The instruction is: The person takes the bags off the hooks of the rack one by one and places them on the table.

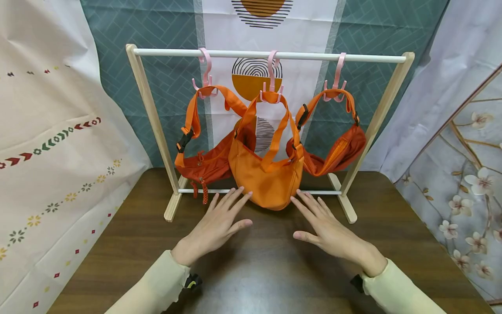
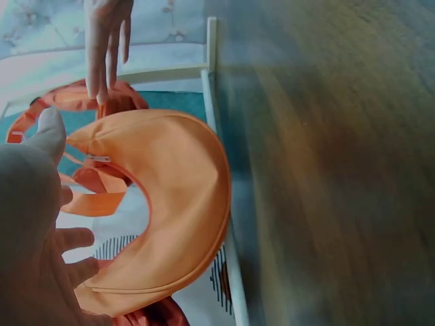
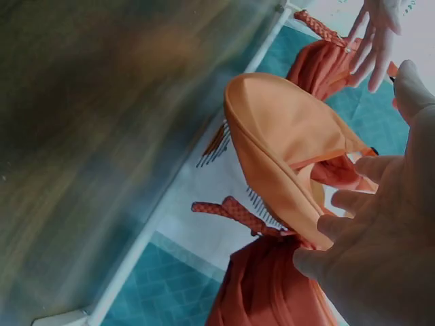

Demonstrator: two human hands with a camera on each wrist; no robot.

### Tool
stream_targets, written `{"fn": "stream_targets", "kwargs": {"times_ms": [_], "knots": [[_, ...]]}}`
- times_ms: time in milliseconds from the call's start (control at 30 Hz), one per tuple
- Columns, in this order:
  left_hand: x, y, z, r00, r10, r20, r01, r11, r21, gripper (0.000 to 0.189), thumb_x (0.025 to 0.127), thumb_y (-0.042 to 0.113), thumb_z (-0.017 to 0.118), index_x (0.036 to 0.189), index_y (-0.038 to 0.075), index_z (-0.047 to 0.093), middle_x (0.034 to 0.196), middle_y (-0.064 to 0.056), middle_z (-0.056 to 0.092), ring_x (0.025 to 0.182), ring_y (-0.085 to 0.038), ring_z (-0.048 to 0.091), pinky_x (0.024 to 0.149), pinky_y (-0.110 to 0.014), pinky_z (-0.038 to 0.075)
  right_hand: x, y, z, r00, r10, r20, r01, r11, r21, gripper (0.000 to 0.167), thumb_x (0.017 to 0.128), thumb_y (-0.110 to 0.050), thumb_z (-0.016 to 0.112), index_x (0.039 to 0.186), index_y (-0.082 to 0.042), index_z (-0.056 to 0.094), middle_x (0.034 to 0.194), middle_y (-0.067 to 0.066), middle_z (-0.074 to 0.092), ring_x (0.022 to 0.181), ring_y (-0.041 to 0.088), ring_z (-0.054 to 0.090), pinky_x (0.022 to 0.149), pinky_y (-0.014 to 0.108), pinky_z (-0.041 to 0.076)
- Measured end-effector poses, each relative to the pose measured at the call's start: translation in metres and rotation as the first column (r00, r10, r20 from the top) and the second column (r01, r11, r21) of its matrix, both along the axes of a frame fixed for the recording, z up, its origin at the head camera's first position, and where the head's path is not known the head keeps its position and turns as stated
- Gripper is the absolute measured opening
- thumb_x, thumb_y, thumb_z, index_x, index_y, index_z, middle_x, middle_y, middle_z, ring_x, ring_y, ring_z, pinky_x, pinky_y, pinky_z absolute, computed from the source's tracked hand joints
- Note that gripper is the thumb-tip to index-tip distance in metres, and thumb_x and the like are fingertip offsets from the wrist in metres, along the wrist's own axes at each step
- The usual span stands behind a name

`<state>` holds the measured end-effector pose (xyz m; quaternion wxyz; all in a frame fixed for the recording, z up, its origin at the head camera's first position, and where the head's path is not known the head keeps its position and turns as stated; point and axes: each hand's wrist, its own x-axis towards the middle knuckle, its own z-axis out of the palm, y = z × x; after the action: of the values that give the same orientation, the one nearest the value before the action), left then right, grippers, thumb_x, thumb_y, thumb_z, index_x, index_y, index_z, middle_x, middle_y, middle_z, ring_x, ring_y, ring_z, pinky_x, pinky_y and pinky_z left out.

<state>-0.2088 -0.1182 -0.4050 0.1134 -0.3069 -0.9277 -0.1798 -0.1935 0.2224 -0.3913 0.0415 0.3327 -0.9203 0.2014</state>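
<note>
A light orange crescent-shaped shoulder bag (image 1: pixel 266 183) hangs by its strap from the middle pink hook (image 1: pixel 271 74). My left hand (image 1: pixel 217 222) is spread with straight fingers, its fingertips right at the bag's lower left side. On the other side, my right hand (image 1: pixel 333 229) is spread likewise, fingertips close to the bag's lower right edge. Neither hand grips anything. In the left wrist view the bag (image 2: pixel 183 183) curves past my fingers; the right wrist view shows its side (image 3: pixel 279 129). Behind it hang a red-orange bag (image 1: pixel 209 163) on the left and another (image 1: pixel 333 152) on the right.
A wooden-sided rack with a white top bar (image 1: pixel 235 53) stands on the dark brown table (image 1: pixel 259 261). Pink hooks (image 1: pixel 205 69) hold the side bags by orange straps. Patterned cloths (image 1: pixel 164 109) cover the back and sides.
</note>
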Motion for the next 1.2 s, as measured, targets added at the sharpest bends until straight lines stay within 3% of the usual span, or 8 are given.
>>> {"fn": "stream_targets", "kwargs": {"times_ms": [367, 600, 1033, 1200], "knots": [[-0.006, -0.002, 0.014, 1.000, -0.012, -0.013, 0.012, 0.999, 0.042, 0.071, 0.106, 0.056, 0.048, 0.167, 0.030, 0.022, 0.173, -0.001, 0.017, 0.159, -0.026, 0.015, 0.124, -0.065, 0.010, -0.007, 0.003, 0.011, 0.999, 0.022, -0.023, -0.023, 0.999, -0.030, 0.090, 0.100, -0.045, 0.067, 0.169, -0.022, 0.014, 0.175, 0.009, 0.006, 0.160, 0.032, 0.001, 0.127, 0.038, -0.008], [-0.009, -0.002, 0.022, 0.999, -0.018, -0.045, 0.022, 0.997, 0.075, 0.071, 0.106, 0.057, 0.046, 0.167, 0.027, 0.023, 0.173, -0.001, 0.016, 0.159, -0.027, 0.015, 0.124, -0.063, 0.009, -0.011, 0.003, 0.018, 0.999, 0.030, -0.026, -0.032, 0.997, -0.070, 0.089, 0.100, -0.041, 0.069, 0.169, -0.021, 0.016, 0.175, 0.009, 0.008, 0.160, 0.032, 0.001, 0.128, 0.049, -0.001], [-0.015, -0.003, 0.037, 0.995, -0.016, -0.096, 0.028, 0.992, 0.120, 0.073, 0.105, 0.064, 0.038, 0.168, 0.032, 0.019, 0.172, -0.003, 0.021, 0.160, -0.025, 0.014, 0.125, -0.060, 0.010, -0.014, 0.003, 0.033, 1.000, 0.026, 0.005, -0.026, 0.992, -0.126, 0.090, 0.101, -0.038, 0.069, 0.169, -0.020, 0.013, 0.175, 0.004, 0.004, 0.160, 0.031, -0.002, 0.127, 0.053, 0.002], [-0.016, -0.004, 0.042, 0.994, -0.022, -0.111, 0.037, 0.990, 0.136, 0.073, 0.106, 0.064, 0.038, 0.168, 0.029, 0.021, 0.171, -0.008, 0.025, 0.159, -0.026, 0.016, 0.125, -0.061, 0.010, -0.015, 0.001, 0.040, 0.999, 0.036, 0.024, -0.032, 0.989, -0.142, 0.090, 0.101, -0.038, 0.068, 0.169, -0.026, 0.010, 0.175, 0.003, 0.003, 0.160, 0.029, -0.003, 0.126, 0.058, 0.005]]}}
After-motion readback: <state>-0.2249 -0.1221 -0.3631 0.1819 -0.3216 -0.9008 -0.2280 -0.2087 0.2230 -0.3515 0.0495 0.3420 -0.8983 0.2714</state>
